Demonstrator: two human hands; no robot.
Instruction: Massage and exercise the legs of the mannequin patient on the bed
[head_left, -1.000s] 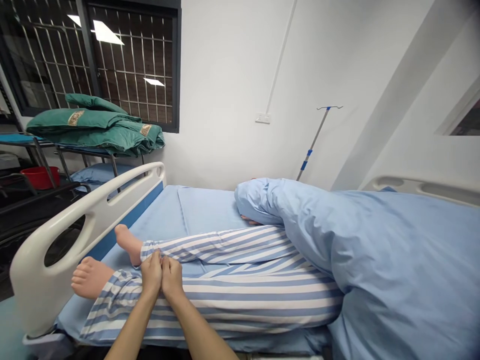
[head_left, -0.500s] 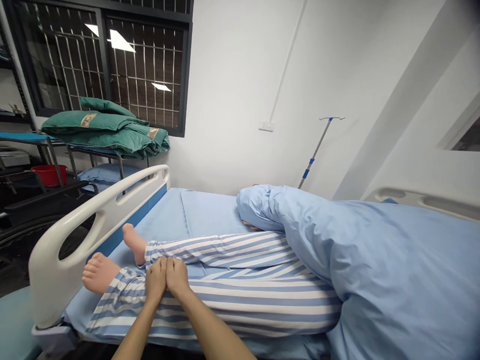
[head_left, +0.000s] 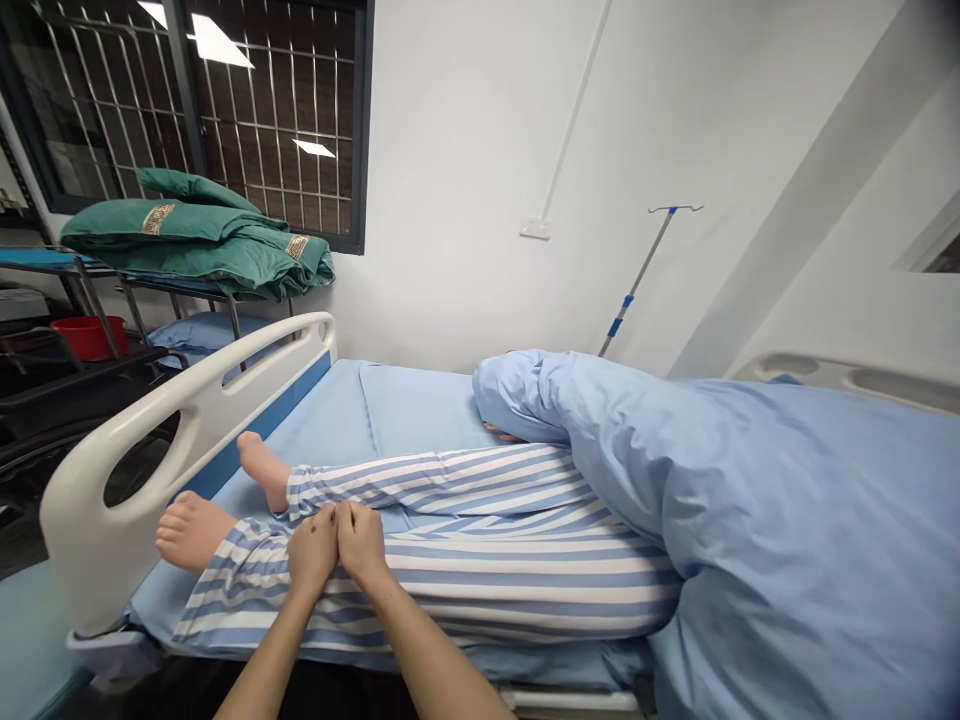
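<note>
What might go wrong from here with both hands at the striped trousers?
The left hand and right hand are close together over the striped trousers, so they might bump each other. The near bare foot appears close to the white footboard and might knock it if moved. The blue quilt hangs over the near edge of the bed and might slip down.

Leftward passage is restricted by the near foot (head_left: 196, 532) and by the footboard (head_left: 195, 430) beyond it. Rightward travel is obstructed by the heaped quilt (head_left: 720, 520). Free room is provided above the left hand (head_left: 313, 552) and right hand (head_left: 361, 542), and over the sheet (head_left: 420, 400) beyond the far striped trouser leg (head_left: 457, 477).
</note>
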